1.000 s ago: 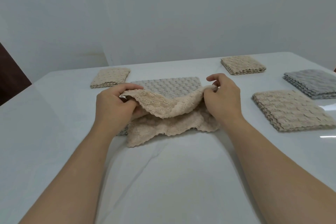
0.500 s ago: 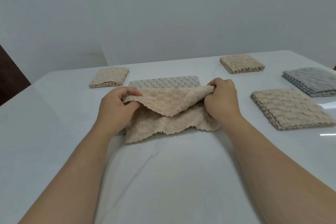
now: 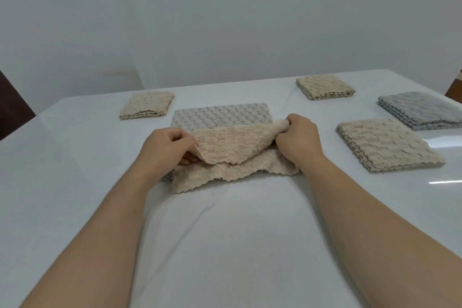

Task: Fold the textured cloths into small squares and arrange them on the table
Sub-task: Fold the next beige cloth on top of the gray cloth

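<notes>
Your left hand [image 3: 165, 150] and right hand [image 3: 300, 140], apart, each pinch an upper corner of the beige cloth [image 3: 232, 150]. Flap lifted; lower layer lies over the near part of the grey cloth [image 3: 220, 115]. Risk: uneven pull would skew the fold and mismatch edges; dragging toward you could shift the grey cloth underneath.

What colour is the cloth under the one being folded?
The lower cloth is grey with a raised bubble pattern, clearest in the head view.
</notes>
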Tool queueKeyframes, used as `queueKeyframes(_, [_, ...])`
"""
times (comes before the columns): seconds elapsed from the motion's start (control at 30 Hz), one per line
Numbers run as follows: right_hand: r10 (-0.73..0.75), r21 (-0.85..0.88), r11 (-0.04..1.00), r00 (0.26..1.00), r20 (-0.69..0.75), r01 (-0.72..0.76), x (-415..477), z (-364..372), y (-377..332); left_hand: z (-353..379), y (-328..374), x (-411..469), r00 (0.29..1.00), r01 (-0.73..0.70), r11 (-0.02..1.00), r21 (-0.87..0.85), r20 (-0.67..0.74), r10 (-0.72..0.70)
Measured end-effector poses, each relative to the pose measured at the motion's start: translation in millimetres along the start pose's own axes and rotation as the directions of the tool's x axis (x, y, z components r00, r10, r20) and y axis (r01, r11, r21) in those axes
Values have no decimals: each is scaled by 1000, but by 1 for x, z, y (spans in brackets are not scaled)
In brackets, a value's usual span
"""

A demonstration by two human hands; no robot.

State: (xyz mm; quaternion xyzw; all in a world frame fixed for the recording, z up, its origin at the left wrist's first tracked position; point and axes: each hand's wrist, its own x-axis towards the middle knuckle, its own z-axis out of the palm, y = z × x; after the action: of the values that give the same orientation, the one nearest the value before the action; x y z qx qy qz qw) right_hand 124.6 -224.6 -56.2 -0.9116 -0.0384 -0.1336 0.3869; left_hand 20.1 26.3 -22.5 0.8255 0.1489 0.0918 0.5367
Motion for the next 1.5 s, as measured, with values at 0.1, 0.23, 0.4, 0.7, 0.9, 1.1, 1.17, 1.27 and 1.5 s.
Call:
queueKeyframes(0.1, [-64,-49,996,990,123,71,5,-9,3,0,-1,2,999,16,1000,20,-45,-15])
queueKeyframes(0.23, [-245,-109,947,899,362,302,3,-30,15,-1,-5,6,992,-3,998,63,-127,11])
queueKeyframes(0.4, [-368,2,920,862,350,392,-10,-44,41,-4,-6,5,997,-1,998,58,-76,5])
queueKeyframes(0.7, [-571,76,820,805,163,567,-17,-47,50,-5,-2,3,1000,5,997,-73,-28,-8])
queueKeyframes(0.9, [-593,114,803,767,247,584,-19,-53,48,-13,2,0,988,117,986,-118,118,-102])
queueKeyframes(1.1, [-550,88,828,772,317,554,-17,-54,49,-10,1,-2,982,94,992,85,153,-107])
queueKeyframes(1.17, [-541,67,830,769,340,554,-16,-54,51,-10,1,-3,983,78,985,157,151,-102])
queueKeyframes(1.27, [-538,28,817,745,393,576,-17,-55,52,-10,0,-3,982,66,972,224,156,-103])
queueKeyframes(1.5, [-552,-148,753,738,387,641,-21,-57,50,-4,8,-13,987,-75,859,506,159,-7])
